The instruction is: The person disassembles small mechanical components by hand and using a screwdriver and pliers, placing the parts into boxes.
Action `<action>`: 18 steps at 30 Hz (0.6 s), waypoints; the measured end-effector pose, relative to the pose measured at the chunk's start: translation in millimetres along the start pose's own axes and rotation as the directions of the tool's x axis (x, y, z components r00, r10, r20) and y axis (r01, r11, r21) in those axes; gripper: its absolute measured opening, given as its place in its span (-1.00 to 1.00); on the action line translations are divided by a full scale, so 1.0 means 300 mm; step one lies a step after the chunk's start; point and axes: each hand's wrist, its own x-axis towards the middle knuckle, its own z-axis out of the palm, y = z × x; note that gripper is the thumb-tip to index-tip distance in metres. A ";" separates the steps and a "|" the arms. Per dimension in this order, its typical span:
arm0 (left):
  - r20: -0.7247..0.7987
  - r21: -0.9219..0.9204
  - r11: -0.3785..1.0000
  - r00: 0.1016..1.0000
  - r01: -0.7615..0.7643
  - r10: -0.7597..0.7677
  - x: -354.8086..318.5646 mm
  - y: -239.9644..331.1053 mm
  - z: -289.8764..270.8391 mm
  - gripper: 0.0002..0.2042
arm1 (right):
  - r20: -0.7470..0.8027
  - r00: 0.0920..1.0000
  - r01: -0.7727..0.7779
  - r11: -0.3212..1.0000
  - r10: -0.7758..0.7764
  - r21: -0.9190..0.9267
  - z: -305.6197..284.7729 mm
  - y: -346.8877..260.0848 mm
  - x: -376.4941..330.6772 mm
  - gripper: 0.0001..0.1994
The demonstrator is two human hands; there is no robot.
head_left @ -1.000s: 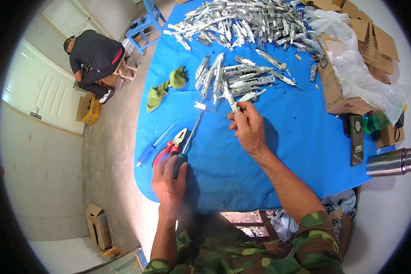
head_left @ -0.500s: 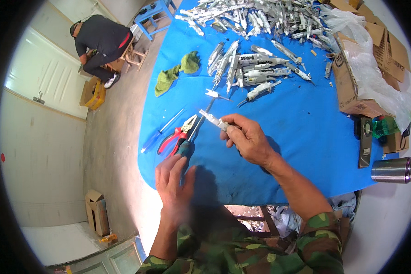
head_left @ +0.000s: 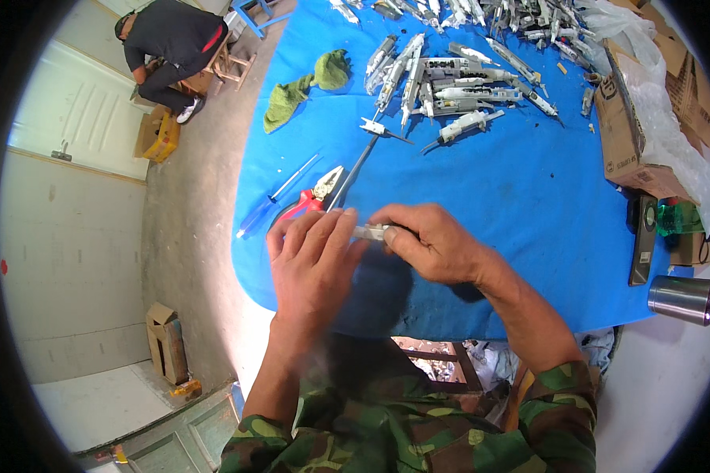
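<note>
Between my hands is a small, slim white-and-grey part (head_left: 371, 232), lying roughly level above the blue cloth. My right hand (head_left: 438, 244) pinches its right end between thumb and fingers. My left hand (head_left: 312, 256) is closed at its other end, and the fingers hide that tip. Just beyond the left hand lie pliers with red handles (head_left: 312, 197), partly covered by the fingers. A blue-handled screwdriver (head_left: 264, 209) rests left of them. A long metal shaft (head_left: 353, 173) runs under my left fingers, its handle hidden. At its far end is a white piece (head_left: 373, 126).
Several similar slim white parts (head_left: 477, 94) lie farther off, with a bigger heap (head_left: 528, 20) behind. A green cloth (head_left: 288, 102) sits at the left. Along the right are a cardboard box (head_left: 627, 126), a black device (head_left: 644, 236) and a steel flask (head_left: 686, 299). Another person (head_left: 173, 47) sits far left.
My right hand has brought the white part lower and level. My left hand has risen from the teal screwdriver handle to meet its left end. The whole view has shifted slightly.
</note>
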 end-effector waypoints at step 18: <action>0.154 -0.097 0.984 0.979 0.152 -0.136 -0.043 0.005 0.018 -0.73 | 0.045 0.974 0.220 0.881 -0.222 -0.418 -0.002 0.042 0.010 -0.73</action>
